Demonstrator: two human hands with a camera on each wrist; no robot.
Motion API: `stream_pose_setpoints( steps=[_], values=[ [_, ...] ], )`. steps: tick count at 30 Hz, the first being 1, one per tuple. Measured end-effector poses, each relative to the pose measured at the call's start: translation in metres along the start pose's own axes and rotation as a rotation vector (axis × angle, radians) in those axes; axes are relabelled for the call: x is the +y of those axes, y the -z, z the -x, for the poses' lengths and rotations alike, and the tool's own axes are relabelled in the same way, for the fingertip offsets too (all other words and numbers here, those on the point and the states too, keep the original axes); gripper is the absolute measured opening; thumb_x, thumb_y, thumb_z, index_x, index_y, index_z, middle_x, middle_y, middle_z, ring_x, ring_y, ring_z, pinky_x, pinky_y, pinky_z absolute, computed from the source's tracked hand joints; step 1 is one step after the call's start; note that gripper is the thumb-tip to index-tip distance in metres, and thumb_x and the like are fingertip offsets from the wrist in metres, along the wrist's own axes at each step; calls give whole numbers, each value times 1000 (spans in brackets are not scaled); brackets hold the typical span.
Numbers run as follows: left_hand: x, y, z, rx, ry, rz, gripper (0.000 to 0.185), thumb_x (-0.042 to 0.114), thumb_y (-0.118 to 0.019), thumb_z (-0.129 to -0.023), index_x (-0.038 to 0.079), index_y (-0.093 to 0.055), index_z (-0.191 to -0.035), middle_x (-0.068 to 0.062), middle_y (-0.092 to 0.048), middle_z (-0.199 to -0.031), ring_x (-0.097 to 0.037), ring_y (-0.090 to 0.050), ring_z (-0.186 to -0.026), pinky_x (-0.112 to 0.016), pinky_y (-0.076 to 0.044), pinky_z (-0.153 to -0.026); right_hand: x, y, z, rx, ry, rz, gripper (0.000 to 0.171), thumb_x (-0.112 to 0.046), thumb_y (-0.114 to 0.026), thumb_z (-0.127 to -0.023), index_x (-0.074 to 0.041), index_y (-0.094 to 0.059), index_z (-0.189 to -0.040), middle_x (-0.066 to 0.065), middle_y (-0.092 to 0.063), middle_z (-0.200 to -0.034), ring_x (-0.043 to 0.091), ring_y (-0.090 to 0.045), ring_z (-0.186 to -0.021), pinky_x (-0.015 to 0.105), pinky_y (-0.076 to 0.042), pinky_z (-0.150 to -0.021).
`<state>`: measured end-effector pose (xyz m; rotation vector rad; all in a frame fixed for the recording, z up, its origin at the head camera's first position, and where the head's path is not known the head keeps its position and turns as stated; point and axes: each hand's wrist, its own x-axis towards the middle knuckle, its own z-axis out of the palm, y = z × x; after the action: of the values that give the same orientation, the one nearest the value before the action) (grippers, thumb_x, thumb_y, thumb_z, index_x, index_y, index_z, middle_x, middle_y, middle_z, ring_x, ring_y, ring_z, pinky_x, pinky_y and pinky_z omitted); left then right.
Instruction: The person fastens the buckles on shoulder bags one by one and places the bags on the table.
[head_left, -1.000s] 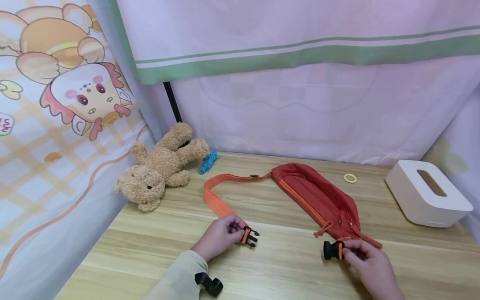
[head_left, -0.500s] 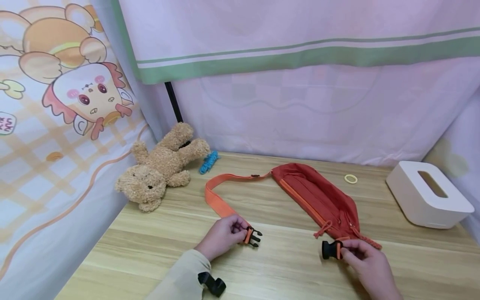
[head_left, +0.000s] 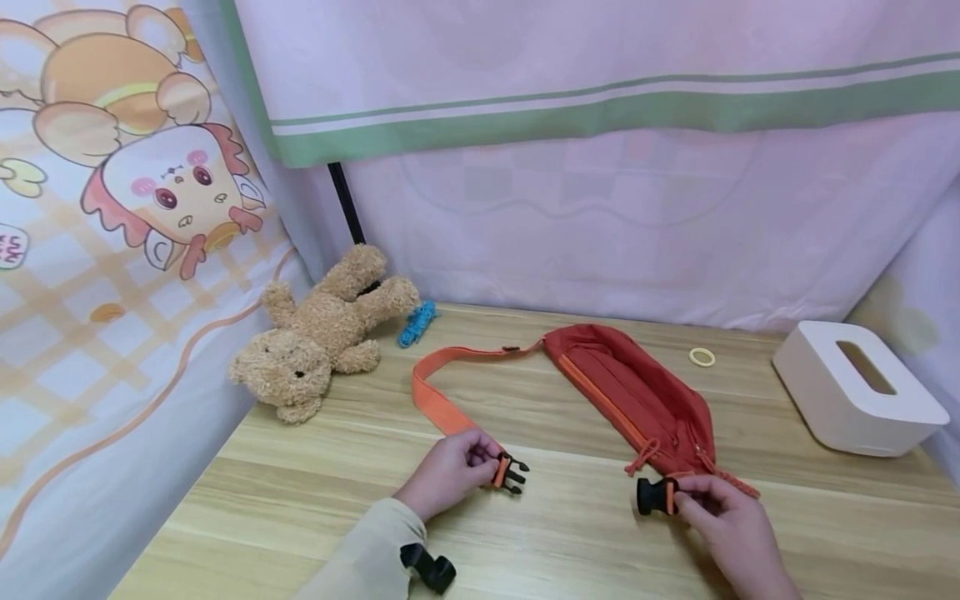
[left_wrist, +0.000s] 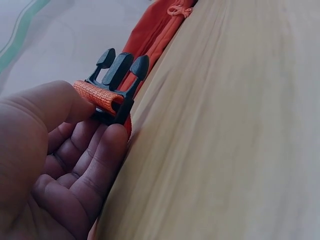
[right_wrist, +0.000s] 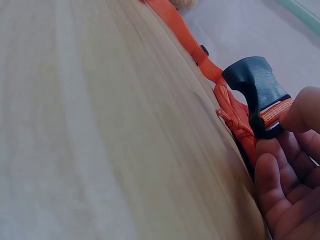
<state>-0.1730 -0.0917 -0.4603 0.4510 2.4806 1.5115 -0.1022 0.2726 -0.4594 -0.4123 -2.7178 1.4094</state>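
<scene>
Two hands are working at the near edge of the wooden table [head_left: 570, 542], each one pinching half of a black buckle. The left hand [head_left: 447, 471] is curling thumb and fingers round the pronged clip [head_left: 513, 475] at the end of the orange strap [head_left: 435, 400], prongs pointing right. The right hand [head_left: 723, 521] is gripping the socket half [head_left: 651, 496] between thumb and fingertips, its opening facing left; the two halves are lying well apart. The red waist bag [head_left: 637, 396] is stretching diagonally across the table between them, zipper side up. A teddy bear [head_left: 318, 342] is lying by the curtain, and a white tissue box [head_left: 855, 387] is sitting at far right.
</scene>
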Motion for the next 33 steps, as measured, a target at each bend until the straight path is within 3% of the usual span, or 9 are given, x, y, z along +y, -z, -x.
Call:
stream_pose_setpoints(
  steps=[18, 33],
  values=[
    [4, -4, -3, -10, 1, -12, 7, 12, -69, -95, 17, -68, -100, 6, -66, -89, -11, -62, -80, -25, -53, -69, -4, -8, 0, 37, 103, -43, 16, -8, -75, -89, -2, -72, -103, 6, -69, -91, 5, -57, -75, 21, -51, -62],
    [5, -10, -6, -20, -1, 9, 6, 11, -70, -94, 14, -68, -100, 4, -66, -89, -11, -62, -78, -23, -53, -68, -8, -11, -1, 20, 109, -55, 14, -8, -74, -90, -3, -73, -103, 6, -69, -96, 6, -56, -76, 22, -51, -63]
  ],
)
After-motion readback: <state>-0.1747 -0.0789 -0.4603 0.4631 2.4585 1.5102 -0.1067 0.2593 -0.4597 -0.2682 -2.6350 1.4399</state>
